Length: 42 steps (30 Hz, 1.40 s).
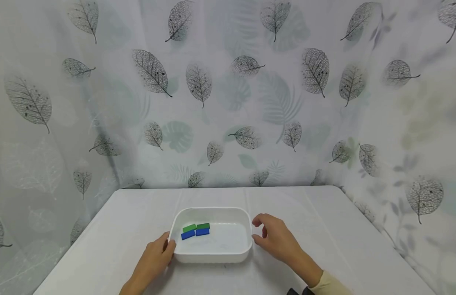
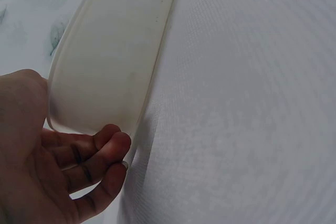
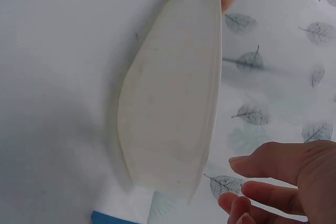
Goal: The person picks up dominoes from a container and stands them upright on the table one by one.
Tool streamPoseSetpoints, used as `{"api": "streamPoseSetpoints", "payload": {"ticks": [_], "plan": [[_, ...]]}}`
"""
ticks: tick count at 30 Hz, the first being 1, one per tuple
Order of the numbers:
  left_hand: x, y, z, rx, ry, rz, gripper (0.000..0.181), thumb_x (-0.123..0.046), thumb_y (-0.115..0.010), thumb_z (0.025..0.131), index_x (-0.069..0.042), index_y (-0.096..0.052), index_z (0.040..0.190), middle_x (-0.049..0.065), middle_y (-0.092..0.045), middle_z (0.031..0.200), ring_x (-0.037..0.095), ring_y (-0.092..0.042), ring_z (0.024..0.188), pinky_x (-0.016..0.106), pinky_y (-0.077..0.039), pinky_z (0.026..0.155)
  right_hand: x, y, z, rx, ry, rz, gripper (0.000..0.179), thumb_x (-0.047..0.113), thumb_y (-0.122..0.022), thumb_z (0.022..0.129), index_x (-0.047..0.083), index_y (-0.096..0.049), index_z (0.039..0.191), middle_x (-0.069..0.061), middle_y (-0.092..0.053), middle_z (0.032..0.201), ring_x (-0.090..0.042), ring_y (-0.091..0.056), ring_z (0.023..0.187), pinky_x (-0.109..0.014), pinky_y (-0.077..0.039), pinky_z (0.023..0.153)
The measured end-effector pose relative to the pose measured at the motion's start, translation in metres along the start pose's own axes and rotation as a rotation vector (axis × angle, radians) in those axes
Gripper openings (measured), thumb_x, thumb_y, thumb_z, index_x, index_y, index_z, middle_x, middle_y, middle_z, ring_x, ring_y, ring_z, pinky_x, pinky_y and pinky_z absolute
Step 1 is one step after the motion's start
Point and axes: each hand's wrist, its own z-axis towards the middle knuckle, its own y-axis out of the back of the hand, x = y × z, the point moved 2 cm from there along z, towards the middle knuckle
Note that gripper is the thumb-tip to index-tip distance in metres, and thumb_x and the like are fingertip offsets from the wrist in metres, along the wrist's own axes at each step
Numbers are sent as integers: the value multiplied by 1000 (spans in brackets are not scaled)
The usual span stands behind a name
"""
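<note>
White, round-cornered rectangular tray of plastic-like material (image 1: pixel 211 258): we find it at the near middle of the white, cloth-covered table (image 1: pixel 113 237); whether its base sits fully flat, we cannot tell.
Left hand (image 1: pixel 154 254): it pinches the tray's left end, thumb at the rim, fingers curled against the outer wall.
Right hand (image 1: pixel 280 239): thumb and fingers curve apart just beside the right end and pinch nothing; in the right wrist view we see a gap between them and the wall.
Two small green rectangular blocks (image 1: pixel 189 228): they lie end to end in the tray's left half.
Two small blue rectangular blocks (image 1: pixel 203 232): they lie just in front of the green pair.
Tray weight: we judge it light, thin-walled and lightly loaded, with the load slightly toward the left.
Tray wall: we expect it to be stiff, flexing little, and not fragile.
Tray surface: we take it to be smooth (the floor shows a faint gloss), so the loose blocks can slide on a tilt.
Best hold: we favour the rim at the middle of each short end, thumb above and fingers under the outer wall.
</note>
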Motion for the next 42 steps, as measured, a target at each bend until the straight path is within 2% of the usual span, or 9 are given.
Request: {"api": "streamPoseSetpoints", "payload": {"ticks": [8,15,20,31,36,42], "plan": [[-1,0,-1,1,10,5,23,-15,-51,103,-2,-63,119,-1,-56,69,16,-53,61,31,-44,56,22,-26,24,43,110,22,26,0,-82,83,7,-67,103,2,-65,95,-16,-59,73,-26,-48,60],[-1,0,0,3,8,8,21,-14,-52,104,-2,-63,118,0,-56,69,16,-53,61,31,-44,56,36,-53,46,160,78,38,21,8,-81,87,8,-70,105,2,-64,94,-12,-60,78,-23,-50,64],[-2,0,-1,9,11,9,18,-15,-52,104,-4,-63,114,-1,-56,69,16,-53,62,31,-44,57,44,-69,57,215,59,52,20,8,-81,88,8,-71,105,1,-67,95,-10,-60,78,-22,-51,67],[-1,3,0,-1,11,7,25,-15,-53,104,-1,-64,121,0,-57,69,16,-53,61,31,-45,57,61,-102,71,259,42,24,26,6,-82,85,3,-72,109,-4,-69,95,-6,-58,74,-23,-51,69],[-1,2,1,3,-4,9,27,-16,-52,104,-1,-63,123,-1,-56,69,15,-53,61,31,-45,56,65,-112,72,282,35,0,31,7,-82,84,3,-73,114,-5,-71,100,-6,-59,82,-26,-53,77],[-1,1,0,3,-6,9,23,-17,-52,104,-3,-64,119,-2,-55,68,15,-53,60,30,-44,55,66,-120,74,317,19,-47,26,6,-80,86,5,-75,111,-3,-73,105,-8,-61,89,-30,-53,84]]}}
